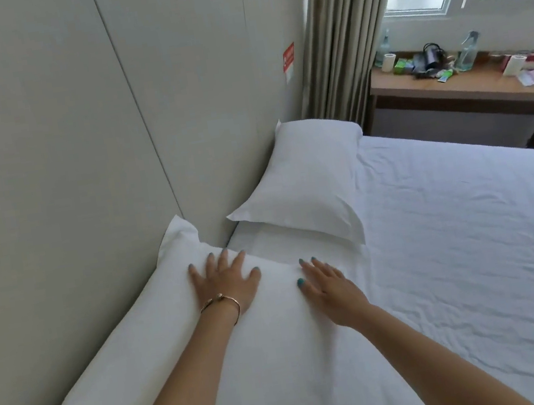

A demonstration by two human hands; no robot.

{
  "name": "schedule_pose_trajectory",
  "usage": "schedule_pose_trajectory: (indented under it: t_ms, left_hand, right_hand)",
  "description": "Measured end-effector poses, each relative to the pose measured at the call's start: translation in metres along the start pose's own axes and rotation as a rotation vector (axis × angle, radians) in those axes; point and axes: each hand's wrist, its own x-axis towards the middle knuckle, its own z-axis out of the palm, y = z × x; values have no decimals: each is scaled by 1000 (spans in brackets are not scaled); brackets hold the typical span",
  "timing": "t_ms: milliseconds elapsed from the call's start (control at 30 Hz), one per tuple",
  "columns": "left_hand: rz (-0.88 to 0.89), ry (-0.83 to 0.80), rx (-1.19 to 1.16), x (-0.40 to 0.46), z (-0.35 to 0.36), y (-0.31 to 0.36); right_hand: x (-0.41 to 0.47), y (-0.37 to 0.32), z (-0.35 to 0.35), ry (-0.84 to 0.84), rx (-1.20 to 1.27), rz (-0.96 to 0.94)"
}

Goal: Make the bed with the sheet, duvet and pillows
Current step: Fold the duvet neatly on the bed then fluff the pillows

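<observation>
A white pillow [176, 347] lies along the headboard wall at the near end of the bed. My left hand [225, 283], with a thin bracelet on the wrist, presses flat on the pillow's far end with fingers spread. My right hand [330, 288] rests flat beside it on the pillow's right edge, fingers straight. A second white pillow [307, 179] lies further along the wall, apart from the first. A white sheet [472, 241] with light creases covers the mattress. No duvet is in view.
A pale panelled wall [74, 127] runs along the bed's left side. A beige curtain [344, 34] hangs in the corner. Beyond the bed stands a wooden desk [449, 88] under the window, crowded with bottles, cups and small packets.
</observation>
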Motion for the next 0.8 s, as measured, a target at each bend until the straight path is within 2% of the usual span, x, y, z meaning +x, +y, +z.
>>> schedule_pose_trajectory:
  t_ms: [133,267,400,533,700,800]
  left_hand:
    - [104,4,-243,108,11,48]
    - [122,33,-389,196,54,87]
    - [110,23,-431,257,94,100]
    - [62,5,-269,267,133,95]
    - [-1,-25,-472,248,150,103]
    - [76,-18,-397,239,144,110]
  right_hand:
    - [107,62,-16,49,191,83]
    - [194,133,-21,99,55,160]
    - [277,176,-31,248,-1,334]
    - [342,192,-33,261,71,411]
    - [365,217,-45,152,348,304]
    - [363,219,-49,153,237,282]
